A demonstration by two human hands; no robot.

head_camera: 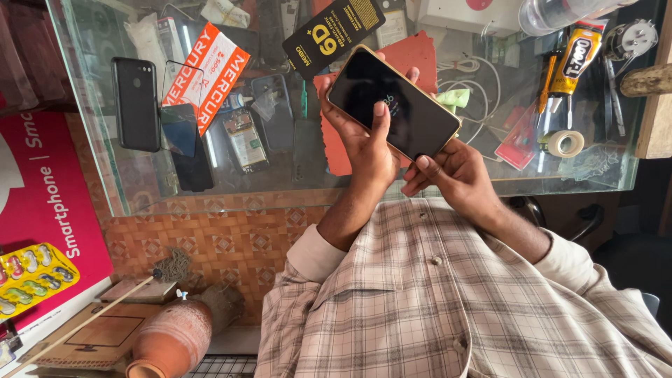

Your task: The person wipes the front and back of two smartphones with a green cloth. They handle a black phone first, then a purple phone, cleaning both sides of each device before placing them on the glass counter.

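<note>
Head view, looking down over a plaid shirt (448,301) to a glass table (105,140).

Phone (393,103): gold-edged, dark screen up, held above the table in both hands, tilted so its long side runs from upper left to lower right. The screen is dark save a faint mark near its middle; what the mark is cannot be made out.

Left hand (364,143): cradles the phone from below at its near-left edge. The thumb lies pressed on the screen; fingertips curl over the far edge. The fingers are closed around the body, not spread.

Right hand (453,171): sits under the phone's lower right corner. The fingers are bunched together and bent, with tips touching the phone's near edge. Whether they pinch the corner or merely prop it appears uncertain, as the phone hides the thumb.

Surroundings on the table: a black phone (136,103) lies flat at the left, well apart; just beside it an orange packet (210,73) and a bare glass screen panel (180,126). A black packet (334,33) lies beyond the held phone. At the right are a glue tube (572,59), a tape roll (564,143) and a screwdriver (544,87). A red mat (420,52) lies beneath the hands.

Off the table, lower left: a clay pot (171,339) and a yellow blister tray (31,276).
</note>
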